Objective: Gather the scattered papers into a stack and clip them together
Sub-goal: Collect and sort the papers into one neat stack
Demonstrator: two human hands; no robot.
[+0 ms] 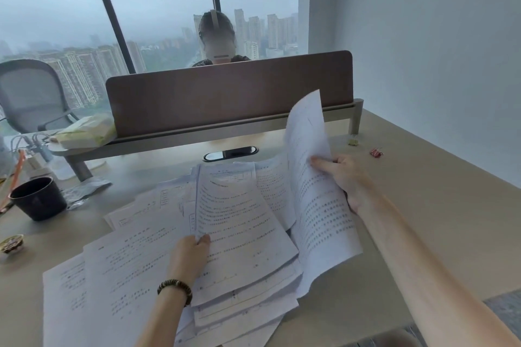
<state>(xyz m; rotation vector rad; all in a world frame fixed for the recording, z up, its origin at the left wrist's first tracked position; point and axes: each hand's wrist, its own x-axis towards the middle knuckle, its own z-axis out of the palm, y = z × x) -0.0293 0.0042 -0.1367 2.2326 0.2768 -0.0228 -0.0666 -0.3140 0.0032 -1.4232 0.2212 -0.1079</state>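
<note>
Several printed white papers [242, 222] lie overlapping in a loose pile on the beige desk [423, 205]. More sheets [121, 270] spread out to the left. My left hand [191, 256] pinches the left edge of the top sheets in the pile. At the pile's right side, my right hand [342, 177] grips a sheet [315, 172] that stands tilted up on its edge. A red binder clip [376, 152] and a yellow-green binder clip [353, 141] lie apart on the desk beyond my right hand.
A brown divider panel [225, 98] runs across the back of the desk, with a person seated behind it. A black cup [38, 197], crumpled plastic [81, 191] and a small round tin [11, 244] stand at the left. A cable slot [229, 153] sits below the divider.
</note>
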